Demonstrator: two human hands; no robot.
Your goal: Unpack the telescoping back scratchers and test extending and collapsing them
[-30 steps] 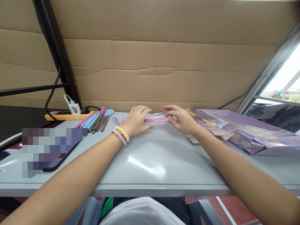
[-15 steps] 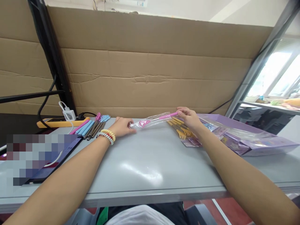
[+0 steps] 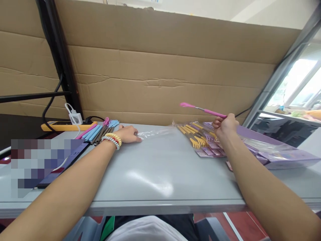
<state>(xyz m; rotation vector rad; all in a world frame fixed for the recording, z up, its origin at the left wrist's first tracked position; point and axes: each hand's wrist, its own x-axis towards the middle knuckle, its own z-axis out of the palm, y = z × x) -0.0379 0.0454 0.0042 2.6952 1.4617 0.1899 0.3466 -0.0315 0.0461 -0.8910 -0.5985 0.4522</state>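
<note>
My right hand is closed around the handle end of a pink back scratcher, raised above the table with its claw end pointing left. My left hand pinches one end of a clear plastic sleeve, which stretches flat to the right over the tabletop. Left of that wrist lie several pink and blue back scratchers side by side. Several yellow back scratchers lie below and left of my right hand, beside some small purple-pink packages.
A purple box with clear wrappers stands on the right of the grey table. On the left are a yellow power strip with a white charger and a dark tablet. Cardboard walls the back.
The pink back scratcher has come out of the plastic sleeve, drawn right and upward by my right hand. The sleeve remains in my left hand, which has hardly moved.
</note>
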